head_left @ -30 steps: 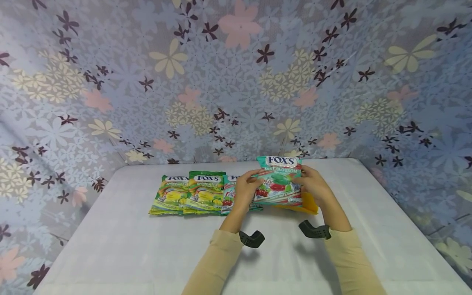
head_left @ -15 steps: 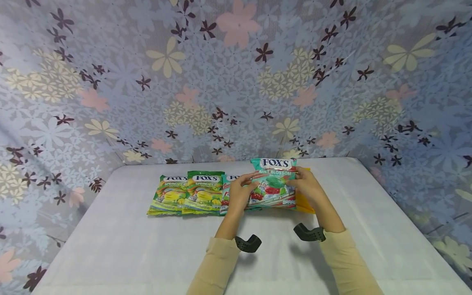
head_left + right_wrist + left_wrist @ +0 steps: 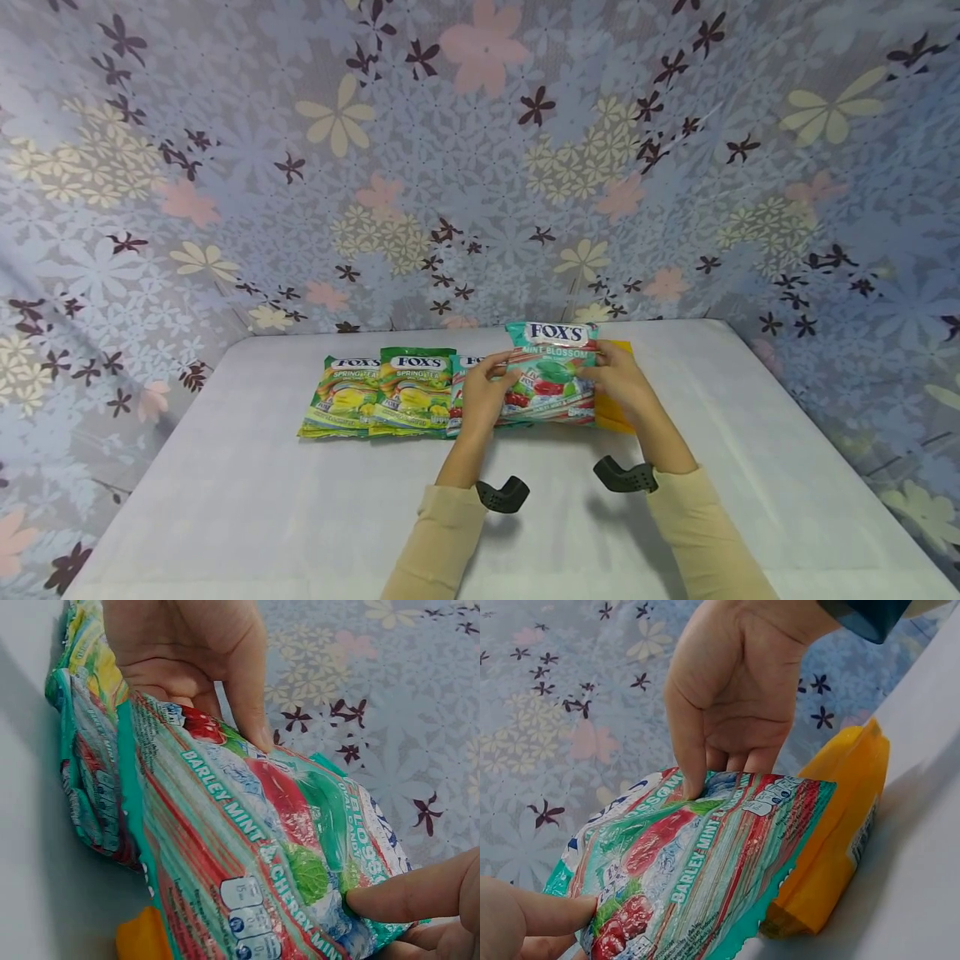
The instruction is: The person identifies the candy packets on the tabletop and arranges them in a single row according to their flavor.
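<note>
Both hands hold a teal and red Fox's Mint Blossom candy bag (image 3: 552, 375) by its two sides, front facing me. My left hand (image 3: 483, 390) pinches its left edge, thumb on the front. On the opposite edge my right hand (image 3: 619, 379) does the same, as the thumb pressed into the wrapper shows in the left wrist view. A second Mint Blossom bag (image 3: 457, 400) lies behind my left hand, partly covered. Beyond the held bag, on the right, is a yellow-orange bag (image 3: 617, 414), mostly hidden.
Two green Spring Tea candy bags (image 3: 416, 396) lie overlapping left of the hands, in one row with the others. The white table (image 3: 300, 517) ends at a flowered cloth (image 3: 480, 208) behind. A dark band sits on each wrist.
The held Mint Blossom bag has moved left and slightly down with both hands. More of the yellow-orange bag shows at its right. The other bags stay in place.
</note>
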A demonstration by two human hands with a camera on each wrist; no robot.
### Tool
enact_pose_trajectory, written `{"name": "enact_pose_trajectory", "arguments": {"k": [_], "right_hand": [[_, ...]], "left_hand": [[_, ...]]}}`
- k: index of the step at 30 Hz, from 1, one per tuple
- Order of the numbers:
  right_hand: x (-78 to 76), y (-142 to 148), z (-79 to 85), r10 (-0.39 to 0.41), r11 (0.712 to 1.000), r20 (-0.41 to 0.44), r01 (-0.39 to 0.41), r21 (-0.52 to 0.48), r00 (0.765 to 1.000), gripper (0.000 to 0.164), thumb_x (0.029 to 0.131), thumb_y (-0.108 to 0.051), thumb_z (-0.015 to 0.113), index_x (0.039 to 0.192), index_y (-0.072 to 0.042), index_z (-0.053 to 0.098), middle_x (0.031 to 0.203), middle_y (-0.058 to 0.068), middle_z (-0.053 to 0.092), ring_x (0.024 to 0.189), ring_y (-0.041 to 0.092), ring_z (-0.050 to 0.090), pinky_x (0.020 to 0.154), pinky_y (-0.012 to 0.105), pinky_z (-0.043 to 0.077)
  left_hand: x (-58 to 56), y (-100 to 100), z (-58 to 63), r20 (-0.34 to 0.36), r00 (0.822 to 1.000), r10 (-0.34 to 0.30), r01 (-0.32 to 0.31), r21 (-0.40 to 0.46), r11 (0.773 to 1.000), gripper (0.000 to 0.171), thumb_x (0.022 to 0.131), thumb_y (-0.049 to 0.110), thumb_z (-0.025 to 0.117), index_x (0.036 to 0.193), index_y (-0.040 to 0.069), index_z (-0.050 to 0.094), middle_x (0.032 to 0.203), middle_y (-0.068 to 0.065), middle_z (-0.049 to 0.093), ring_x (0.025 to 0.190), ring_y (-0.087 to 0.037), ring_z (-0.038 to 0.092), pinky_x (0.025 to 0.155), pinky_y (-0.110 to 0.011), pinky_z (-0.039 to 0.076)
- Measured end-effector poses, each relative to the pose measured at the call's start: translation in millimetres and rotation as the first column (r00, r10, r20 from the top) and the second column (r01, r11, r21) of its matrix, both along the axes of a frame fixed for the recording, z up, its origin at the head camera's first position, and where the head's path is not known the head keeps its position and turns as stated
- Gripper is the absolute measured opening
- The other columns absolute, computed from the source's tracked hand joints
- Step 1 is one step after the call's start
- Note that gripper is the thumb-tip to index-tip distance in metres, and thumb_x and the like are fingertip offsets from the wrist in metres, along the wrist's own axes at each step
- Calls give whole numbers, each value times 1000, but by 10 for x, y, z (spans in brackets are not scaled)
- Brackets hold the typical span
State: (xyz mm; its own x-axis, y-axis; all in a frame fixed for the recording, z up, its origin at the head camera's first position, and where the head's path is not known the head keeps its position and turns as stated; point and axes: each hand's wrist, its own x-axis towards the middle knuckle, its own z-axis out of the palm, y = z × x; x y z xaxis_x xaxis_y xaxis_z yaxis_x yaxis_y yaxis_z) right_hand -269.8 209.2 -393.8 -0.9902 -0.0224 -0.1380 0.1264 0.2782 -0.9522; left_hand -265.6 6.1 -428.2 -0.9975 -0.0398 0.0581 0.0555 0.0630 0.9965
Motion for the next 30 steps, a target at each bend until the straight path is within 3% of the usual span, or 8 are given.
{"name": "enact_pose_trajectory", "arguments": {"k": [6,12,18,23,28,30], "right_hand": [[-31,-94,-65,1,999,-16,0,37,1000,66,96,-8,56,150,7,20,143,28,40,121,39,50,97,47,44],[-59,-191,-110,33,999,-3,-33,-26,999,66,97,-7,53,152,3,17,144,28,38,119,39,51,94,46,46],[-164,-293,-112,75,997,-12,-75,-28,997,62,97,-9,52,151,2,23,140,27,42,118,38,51,97,50,43],[-256,-339,-129,119,991,-11,-120,-67,993,60,98,-5,50,150,5,22,139,28,42,115,39,52,94,48,46],[-270,-352,-108,146,976,22,-140,-167,989,62,98,0,46,151,6,14,144,29,35,122,42,47,97,50,43],[-267,-354,-93,143,974,38,-133,-185,989,63,98,1,45,152,6,12,145,29,33,124,43,45,99,51,42]], "left_hand": [[-18,-93,4,24,999,21,-20,-24,1000,33,91,13,68,124,9,66,111,-14,64,99,-28,59,76,-38,49],[-55,-185,-16,55,998,24,-23,-27,999,33,92,12,67,125,8,65,115,-15,63,101,-28,59,74,-36,49],[-84,-261,-23,63,996,56,-57,24,998,34,92,8,65,125,2,63,110,-18,64,72,-16,53,57,-26,40],[-97,-306,-29,74,995,66,-67,17,998,34,92,8,64,125,1,63,115,-21,62,62,-12,45,52,-25,35],[-103,-308,-56,94,993,69,-66,-34,997,35,93,11,64,127,2,62,116,-20,62,66,-11,47,55,-26,38],[-103,-298,-61,95,993,64,-60,-45,997,35,93,11,64,127,2,62,115,-20,63,75,-13,52,59,-26,41]]}}
